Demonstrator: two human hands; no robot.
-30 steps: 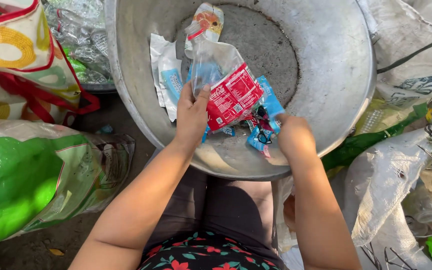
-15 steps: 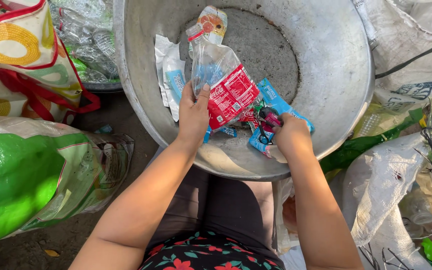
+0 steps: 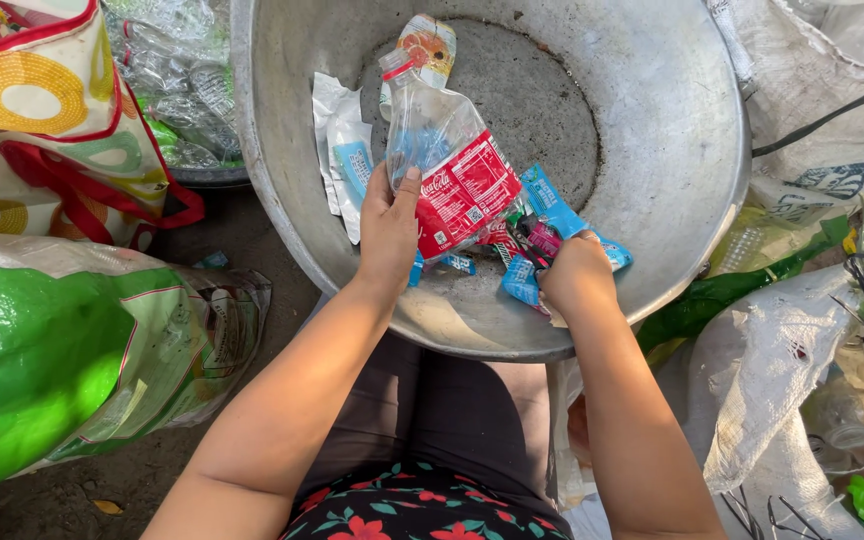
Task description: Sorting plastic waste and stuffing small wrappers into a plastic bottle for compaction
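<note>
Compared with the earlier frames, the crushed clear bottle (image 3: 442, 165) is seen raised slightly higher and tilted further toward the far side of the basin, while the right hand (image 3: 574, 277) is kept low among the scraps.

One large grey metal basin (image 3: 672, 200) is rested against the person's knees, apparently so that loose pieces are caught within it. One bottle, flattened and bearing a red wrap label (image 3: 467, 195), is held by the left hand (image 3: 389, 228); its grip is closed about the lower end of the bottle, thumb pressed on the label edge, so that the label side is turned up toward the camera. The right hand's grip is curled over a cluster of blue label strips (image 3: 552, 235), one strip apparently being pinched, though the fingertips are hidden by the back of the hand and this cannot be told for certain.

On the basin floor, two white wrappers (image 3: 337, 150) are laid at the left, and one orange-and-white pouch (image 3: 427, 45) lies beyond the bottle. Blue strips number at least four; an exact count is prevented by overlap.

Outside the basin, one patterned tote bag (image 3: 42, 130), one green sack (image 3: 62, 350) and one white woven sack (image 3: 782, 360) are stood.
</note>
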